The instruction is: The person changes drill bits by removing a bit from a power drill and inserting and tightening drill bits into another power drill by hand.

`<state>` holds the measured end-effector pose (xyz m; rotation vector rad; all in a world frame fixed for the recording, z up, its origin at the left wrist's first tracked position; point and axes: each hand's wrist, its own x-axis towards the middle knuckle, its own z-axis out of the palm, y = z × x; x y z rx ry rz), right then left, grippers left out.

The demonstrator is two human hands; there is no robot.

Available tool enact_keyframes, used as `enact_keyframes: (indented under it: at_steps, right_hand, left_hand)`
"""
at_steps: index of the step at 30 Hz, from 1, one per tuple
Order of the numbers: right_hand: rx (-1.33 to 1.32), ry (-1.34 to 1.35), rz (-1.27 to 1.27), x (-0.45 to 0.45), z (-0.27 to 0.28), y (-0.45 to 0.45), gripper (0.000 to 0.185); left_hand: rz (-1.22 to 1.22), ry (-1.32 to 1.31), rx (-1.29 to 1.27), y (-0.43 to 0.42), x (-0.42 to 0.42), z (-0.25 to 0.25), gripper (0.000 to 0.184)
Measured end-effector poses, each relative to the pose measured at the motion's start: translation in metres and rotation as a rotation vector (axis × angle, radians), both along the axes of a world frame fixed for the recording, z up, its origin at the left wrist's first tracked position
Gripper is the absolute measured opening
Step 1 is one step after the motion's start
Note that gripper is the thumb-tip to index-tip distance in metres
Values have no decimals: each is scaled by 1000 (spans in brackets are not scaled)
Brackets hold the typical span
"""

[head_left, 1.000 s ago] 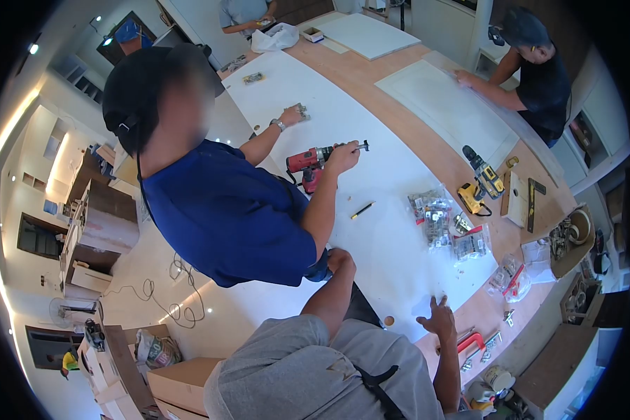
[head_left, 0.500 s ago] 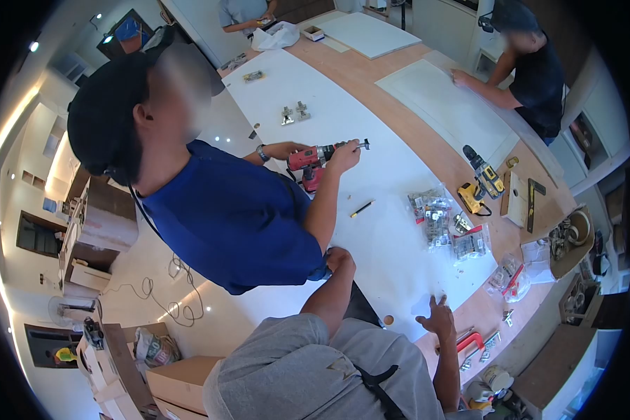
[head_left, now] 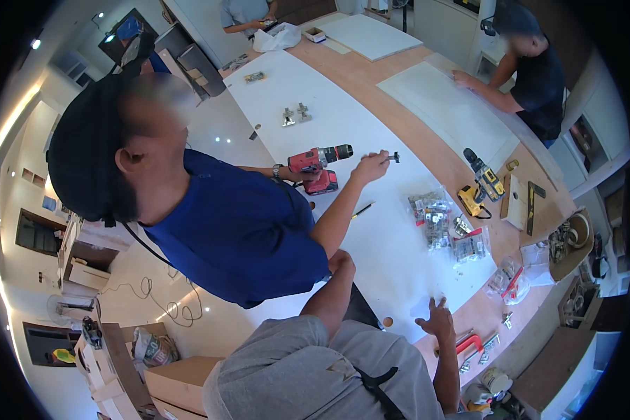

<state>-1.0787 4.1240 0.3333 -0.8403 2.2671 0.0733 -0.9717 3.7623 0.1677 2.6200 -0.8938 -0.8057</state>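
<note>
My right hand (head_left: 437, 318) rests on the near edge of the white panel (head_left: 392, 280), fingers spread, holding nothing. My left hand (head_left: 341, 262) is by the panel's left edge, close to a co-worker's blue sleeve (head_left: 280, 245); its fingers are hidden. That co-worker holds a red cordless drill (head_left: 318, 164) in one hand. Their other hand (head_left: 371, 168) holds a small dark drill bit (head_left: 393, 157) away from the drill. On the panel are a pencil (head_left: 362, 209), hinges (head_left: 295, 114) and plastic bags of hardware (head_left: 437, 224).
A yellow drill (head_left: 483, 182), a black square (head_left: 534, 203) and a red clamp (head_left: 471, 343) lie along the bench's right side. A cardboard box of parts (head_left: 574, 245) stands beyond. Another co-worker (head_left: 539, 91) leans over a panel at back right. A cable (head_left: 168, 301) trails on the floor.
The co-worker in blue has moved the bit away from the drill's chuck, to the right, and their head has shifted toward the lower left. My hands have stayed in place.
</note>
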Motion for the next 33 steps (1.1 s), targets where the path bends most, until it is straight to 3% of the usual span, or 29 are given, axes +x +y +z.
enact_keyframes:
  at_steps: [6, 9, 10, 12, 13, 14, 16, 21, 23, 25, 26, 28, 29, 31, 33]
  right_hand:
    - [-10, 8, 8, -1, -10, 3, 102]
    - [-6, 5, 2, -1, -9, 2, 102]
    - [-4, 4, 0, -1, -8, 1, 102]
    - [3, 2, -4, 0, -6, 0, 102]
    - [7, 2, -6, 0, -5, 0, 102]
    - [11, 1, -8, 0, -4, 0, 102]
    - [13, 1, -13, 1, -2, 0, 102]
    - [0, 2, -22, 1, -3, 0, 101]
    - [-1, 5, -23, 2, -1, -1, 101]
    - [-4, 7, -24, 2, -2, 0, 101]
    - [-6, 8, -23, 2, -3, 0, 101]
    - [-5, 7, -23, 2, -2, 0, 101]
    - [-1, 3, -25, 2, -2, 0, 101]
    - [3, 2, -25, 2, -2, 0, 101]
    - [5, 4, -23, 2, -3, 0, 101]
  left_hand:
    - [-73, 176, 131, -6, 11, 43, 36]
    - [-341, 387, 337, -20, 9, 79, 33]
    - [-571, 429, 390, -29, 0, 91, 32]
    - [-1355, 364, 291, -48, -26, 114, 30]
    - [-1819, 217, 55, -55, -39, 124, 29]
    - [-2113, 82, -198, -61, -52, 130, 28]
    - [-2312, -37, -335, -67, -72, 136, 26]
    - [-2419, -258, -594, -69, -100, 94, 21]
    - [-2314, -697, -1138, -80, -106, 28, 22]
    - [-2256, -729, -1295, -77, -103, 37, 22]
    - [-2296, -545, -1183, -77, -101, 42, 22]
    - [-2284, -679, -1234, -76, -100, 41, 21]
    - [-2206, -1003, -1389, -75, -101, 40, 21]
    - [-2237, -835, -1336, -71, -99, 51, 20]
    - [-2277, 107, -864, -66, -91, 76, 20]
